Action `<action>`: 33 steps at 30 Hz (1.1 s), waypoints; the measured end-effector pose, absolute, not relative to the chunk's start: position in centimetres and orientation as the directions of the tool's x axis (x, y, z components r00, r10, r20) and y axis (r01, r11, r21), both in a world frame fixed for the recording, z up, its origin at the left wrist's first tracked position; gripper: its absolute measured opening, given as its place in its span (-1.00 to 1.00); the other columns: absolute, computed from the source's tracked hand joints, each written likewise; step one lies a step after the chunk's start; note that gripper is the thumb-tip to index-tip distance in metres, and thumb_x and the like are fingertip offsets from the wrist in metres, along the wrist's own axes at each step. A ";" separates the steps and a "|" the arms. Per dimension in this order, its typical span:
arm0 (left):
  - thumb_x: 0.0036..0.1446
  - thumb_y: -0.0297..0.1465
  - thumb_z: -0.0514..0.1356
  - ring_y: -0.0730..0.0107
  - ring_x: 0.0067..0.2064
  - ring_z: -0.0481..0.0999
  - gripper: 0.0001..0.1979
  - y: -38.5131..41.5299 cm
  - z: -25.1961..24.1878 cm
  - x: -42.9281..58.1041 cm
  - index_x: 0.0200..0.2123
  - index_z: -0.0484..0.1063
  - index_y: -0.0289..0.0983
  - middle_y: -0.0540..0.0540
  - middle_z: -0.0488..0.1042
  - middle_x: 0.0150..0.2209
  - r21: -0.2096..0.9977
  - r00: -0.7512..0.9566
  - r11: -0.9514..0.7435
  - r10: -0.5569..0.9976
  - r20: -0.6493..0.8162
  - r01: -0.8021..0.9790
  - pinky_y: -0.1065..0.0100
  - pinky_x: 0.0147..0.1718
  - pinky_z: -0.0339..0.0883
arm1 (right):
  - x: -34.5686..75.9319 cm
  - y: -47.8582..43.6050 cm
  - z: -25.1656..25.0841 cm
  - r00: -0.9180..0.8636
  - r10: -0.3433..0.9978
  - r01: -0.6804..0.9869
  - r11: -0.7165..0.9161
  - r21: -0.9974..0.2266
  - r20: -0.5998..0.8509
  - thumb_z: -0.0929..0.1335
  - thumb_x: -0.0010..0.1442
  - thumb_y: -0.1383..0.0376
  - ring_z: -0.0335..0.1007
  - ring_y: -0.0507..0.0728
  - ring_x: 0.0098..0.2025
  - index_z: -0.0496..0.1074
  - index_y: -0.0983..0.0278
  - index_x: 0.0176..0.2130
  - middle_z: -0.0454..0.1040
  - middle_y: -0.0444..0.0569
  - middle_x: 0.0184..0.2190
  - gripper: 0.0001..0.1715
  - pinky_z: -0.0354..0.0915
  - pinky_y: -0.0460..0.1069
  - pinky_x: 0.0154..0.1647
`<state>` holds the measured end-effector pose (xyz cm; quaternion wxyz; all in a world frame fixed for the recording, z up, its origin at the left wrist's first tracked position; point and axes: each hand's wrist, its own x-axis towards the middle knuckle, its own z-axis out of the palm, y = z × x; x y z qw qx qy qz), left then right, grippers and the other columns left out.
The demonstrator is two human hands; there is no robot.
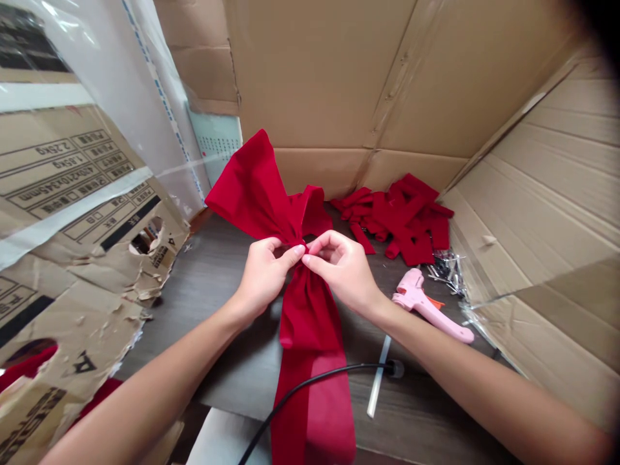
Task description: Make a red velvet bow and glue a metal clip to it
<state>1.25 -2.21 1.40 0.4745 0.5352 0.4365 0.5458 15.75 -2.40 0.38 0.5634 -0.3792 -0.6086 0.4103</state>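
A large red fabric bow [259,187] stands in the middle of the view, its loops spreading upward and its long tails [312,323] hanging down over the table's front edge. At the gathered centre, my left hand [268,274] pinches the cloth between thumb and finger. My right hand [341,265] pinches the same knot from the other side, thumb tip almost touching the left thumb. The fingers cover most of the bow's centre. Right of my hands lies a pink glue gun [426,307], partly behind my right forearm, with a pale glue stick [379,381] below it.
A heap of red fabric pieces [402,216] sits at the back right, beside a pile of silvery twist ties [449,271]. Cardboard walls [314,77] enclose the dark table [208,278]. A black cable [310,381] arches across the bow's tails. Torn printed cardboard [87,194] stands left.
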 end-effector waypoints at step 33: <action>-0.20 -0.35 0.48 0.53 -0.56 0.26 -0.83 -2.3 1.8 0.6 -0.55 0.62 -0.32 -0.01 0.48 -0.61 0.977 0.131 -0.161 0.975 0.179 -0.137 0.42 -0.54 0.07 | 16.1 -2.4 1.2 -0.183 0.938 -0.124 0.274 -0.954 0.294 0.48 -0.12 0.37 0.17 0.01 -0.48 0.10 0.22 -0.55 0.27 -0.23 -0.56 -0.56 0.12 -0.04 -0.42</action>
